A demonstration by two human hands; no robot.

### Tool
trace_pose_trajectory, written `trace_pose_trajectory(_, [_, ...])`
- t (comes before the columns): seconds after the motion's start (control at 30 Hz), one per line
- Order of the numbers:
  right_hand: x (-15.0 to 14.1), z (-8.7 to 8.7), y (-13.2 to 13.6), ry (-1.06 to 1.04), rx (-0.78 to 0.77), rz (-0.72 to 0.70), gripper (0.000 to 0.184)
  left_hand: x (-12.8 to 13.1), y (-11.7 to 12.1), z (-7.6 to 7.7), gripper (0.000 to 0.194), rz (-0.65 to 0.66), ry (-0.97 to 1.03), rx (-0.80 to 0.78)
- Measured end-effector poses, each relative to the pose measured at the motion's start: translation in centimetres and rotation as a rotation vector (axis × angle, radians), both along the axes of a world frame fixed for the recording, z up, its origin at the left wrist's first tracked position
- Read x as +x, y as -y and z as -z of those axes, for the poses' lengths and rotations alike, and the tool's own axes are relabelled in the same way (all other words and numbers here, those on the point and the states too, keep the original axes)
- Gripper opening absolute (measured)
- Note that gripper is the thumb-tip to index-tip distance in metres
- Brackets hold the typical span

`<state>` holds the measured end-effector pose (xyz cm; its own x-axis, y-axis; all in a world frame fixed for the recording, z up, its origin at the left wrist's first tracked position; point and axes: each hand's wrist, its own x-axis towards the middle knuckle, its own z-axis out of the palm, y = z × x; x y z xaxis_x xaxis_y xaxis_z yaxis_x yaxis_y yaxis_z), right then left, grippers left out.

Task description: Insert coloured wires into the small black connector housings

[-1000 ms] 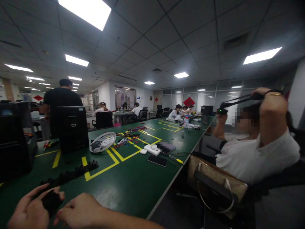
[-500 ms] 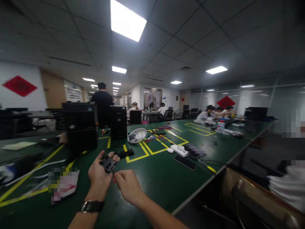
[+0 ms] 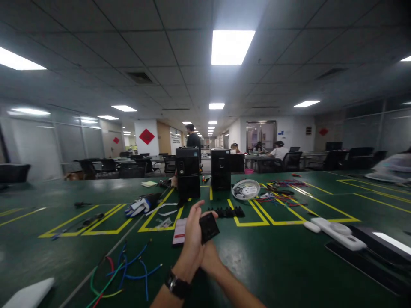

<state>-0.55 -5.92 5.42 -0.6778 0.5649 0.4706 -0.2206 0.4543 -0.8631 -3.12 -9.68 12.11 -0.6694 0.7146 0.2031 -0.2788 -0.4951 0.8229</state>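
Note:
My left hand (image 3: 193,227), with a watch on the wrist, holds a small black rectangular block (image 3: 209,228) upright above the green table. Thumb and fingers lie along the block's edges. My right hand (image 3: 210,256) is right below, against the left palm and the underside of the block. Its fingers are hidden, so whether they grip the block does not show. Just beyond lies a row of similar black parts (image 3: 228,212). A phone-like flat thing (image 3: 179,232) lies behind my left wrist.
Two black computer-like boxes (image 3: 188,173) stand ahead. A white oval tray (image 3: 245,190) and coloured wires (image 3: 281,197) lie to the right. Blue and green cables (image 3: 123,267) are at the front left, near gloves (image 3: 138,206). White devices (image 3: 337,231) lie front right.
My view has swung left, bringing the cables and gloves in. The black block has turned upright in my left hand, and my right hand has moved in under it.

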Motion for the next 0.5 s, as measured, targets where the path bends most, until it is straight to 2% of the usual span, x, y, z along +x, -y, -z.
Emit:
trace_pose_trajectory(0.07, [3.3,0.9,-2.9,-0.01,0.019,0.157,0.036,-1.3,-1.3,2.4,0.05,-0.002,0.116,-0.074])
trace_pose_trajectory(0.13, [6.6,1.6,-5.8,0.032,0.098,0.257,0.05,-2.0,-3.2,4.7,0.045,0.025,0.169,-0.167])
trace_pose_trajectory(0.2, [9.5,1.6,-7.5,0.095,0.266,0.231,0.063,-1.5,-5.4,6.7,0.037,0.082,0.176,-0.243])
trace_pose_trajectory(0.27, [11.6,1.4,-8.2,0.178,0.433,0.153,0.065,0.2,-7.6,8.2,0.033,0.14,0.188,-0.288])
trace_pose_trajectory(0.33, [13.1,1.2,-9.1,0.261,0.519,0.11,0.058,2.3,-9.4,9.2,0.034,0.188,0.206,-0.337])
trace_pose_trajectory(0.4, [14.5,1.3,-11.2,0.323,0.527,0.137,0.051,3.7,-10.6,9.5,0.042,0.245,0.147,-0.415])
trace_pose_trajectory(0.47, [15.8,1.8,-14.5,0.352,0.504,0.224,0.048,3.5,-11.2,9.1,0.046,0.288,-0.104,-0.467])
trace_pose_trajectory(0.5, [16.4,2.1,-16.4,0.361,0.494,0.28,0.046,2.6,-11.3,8.8,0.044,0.281,-0.305,-0.477])
